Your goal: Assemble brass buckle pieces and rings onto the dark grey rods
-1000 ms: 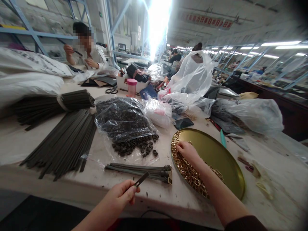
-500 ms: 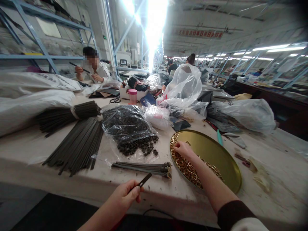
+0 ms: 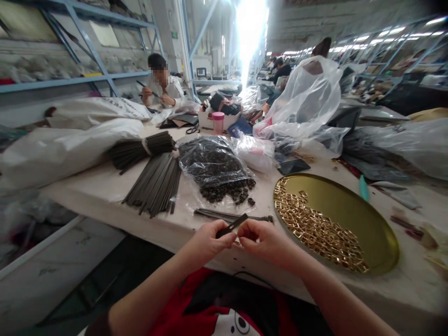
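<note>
My left hand point(image 3: 212, 241) is closed in a pinch on a dark strap point(image 3: 235, 224) with a slot near its end. Close beside it, my right hand point(image 3: 261, 237) has its fingertips pinched together by the strap; what they hold is hidden. Just beyond both hands lies a small stack of dark straps with buckles point(image 3: 224, 214), partly covered by them. To the right, a round gold-coloured tray point(image 3: 336, 198) carries a heap of gold metal buckles point(image 3: 318, 226).
A clear bag of small black loops point(image 3: 213, 161) lies mid-table, some spilled out. Left of it are loose dark straps point(image 3: 154, 182) and a tied bundle point(image 3: 140, 149). A pink-lidded jar point(image 3: 217, 122) stands behind. Across the table, a co-worker point(image 3: 161, 86) handles a dark strip.
My right hand has left the buckles on the tray and come over beside my left hand at the strap. The view has turned, showing more of the table's left end.
</note>
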`<state>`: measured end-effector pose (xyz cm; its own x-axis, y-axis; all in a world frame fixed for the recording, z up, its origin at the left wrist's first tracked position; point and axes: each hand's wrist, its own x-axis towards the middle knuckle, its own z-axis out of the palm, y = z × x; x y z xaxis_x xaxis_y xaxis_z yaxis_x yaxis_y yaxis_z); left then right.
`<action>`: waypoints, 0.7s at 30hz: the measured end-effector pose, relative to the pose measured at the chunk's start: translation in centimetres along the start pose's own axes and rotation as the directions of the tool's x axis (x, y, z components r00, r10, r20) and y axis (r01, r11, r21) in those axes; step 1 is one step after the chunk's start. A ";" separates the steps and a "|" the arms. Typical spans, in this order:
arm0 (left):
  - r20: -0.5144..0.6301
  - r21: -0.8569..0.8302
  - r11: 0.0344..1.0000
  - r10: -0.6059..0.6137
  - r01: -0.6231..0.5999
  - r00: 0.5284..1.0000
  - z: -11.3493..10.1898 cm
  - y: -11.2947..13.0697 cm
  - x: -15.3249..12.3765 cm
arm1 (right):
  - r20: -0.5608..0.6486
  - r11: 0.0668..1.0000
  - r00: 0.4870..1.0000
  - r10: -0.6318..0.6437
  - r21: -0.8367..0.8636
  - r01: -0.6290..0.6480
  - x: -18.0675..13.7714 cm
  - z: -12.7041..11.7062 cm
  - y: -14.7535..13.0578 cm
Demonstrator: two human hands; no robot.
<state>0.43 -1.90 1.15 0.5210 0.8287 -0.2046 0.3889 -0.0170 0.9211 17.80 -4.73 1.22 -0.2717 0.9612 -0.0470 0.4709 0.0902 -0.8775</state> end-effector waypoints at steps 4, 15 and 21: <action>-0.032 -0.104 0.992 -0.069 0.065 0.997 -0.2 -0.4 -0.6 | 0.023 0.985 0.999 0.039 0.169 -0.042 0.1 1.0 0.0; 0.115 -0.534 0.805 -0.235 0.259 0.965 0.4 -1.6 0.4 | -0.122 0.891 0.989 0.088 0.454 -0.023 0.1 4.2 3.0; 0.181 -0.576 0.761 -0.236 0.297 0.955 0.5 -1.9 0.9 | -0.106 0.798 0.982 0.157 0.600 -0.063 0.4 3.8 3.1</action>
<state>0.53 -1.41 -0.99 0.5430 0.6942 -0.4725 0.0131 0.5556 0.8313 15.96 -5.10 -3.31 -0.1038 0.9856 -0.1338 -0.1107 -0.1451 -0.9832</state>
